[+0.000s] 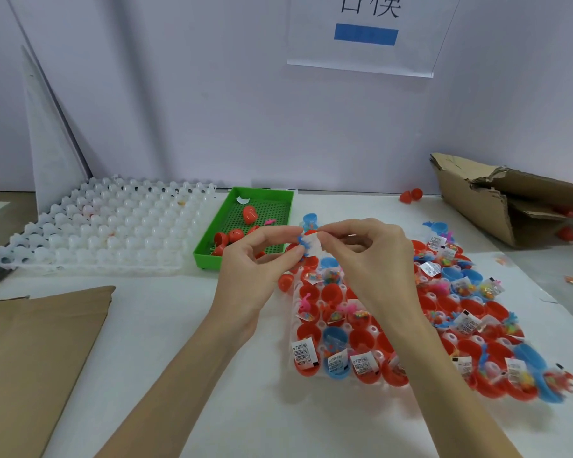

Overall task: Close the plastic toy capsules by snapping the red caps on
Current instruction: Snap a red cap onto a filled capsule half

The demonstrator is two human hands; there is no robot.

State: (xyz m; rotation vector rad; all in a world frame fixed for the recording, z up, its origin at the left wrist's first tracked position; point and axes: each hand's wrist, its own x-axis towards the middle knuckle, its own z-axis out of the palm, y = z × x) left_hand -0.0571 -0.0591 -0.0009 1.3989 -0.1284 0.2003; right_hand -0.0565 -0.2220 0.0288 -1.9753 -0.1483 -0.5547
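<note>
Red and blue round capsule halves [331,294] in tray, left hand [255,259] and right hand [364,256] fingers pinching white paper slip [311,243]

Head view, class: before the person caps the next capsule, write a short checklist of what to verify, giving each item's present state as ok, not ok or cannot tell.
1. Hands free to take a cap: not ok. The left hand and right hand both pinch a small white leaflet with a blue toy.
2. Red caps within reach: ok. Several lie in the green tray.
3. Open capsule halves waiting: ok. The filled rack holds many uncapped red and blue halves.
4. Each half has a toy and a leaflet: cannot tell. Some look empty.
5. Spare white rack ready: ok.
</note>
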